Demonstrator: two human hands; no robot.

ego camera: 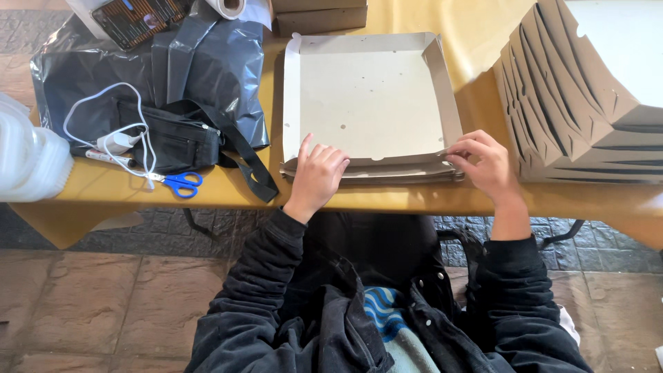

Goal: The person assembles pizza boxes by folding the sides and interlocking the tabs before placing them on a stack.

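Grey cardboard box (pixel 369 97), yellow table (pixel 476 27), blue-handled scissors (pixel 181 184), blk pouch (pixel 169 138).
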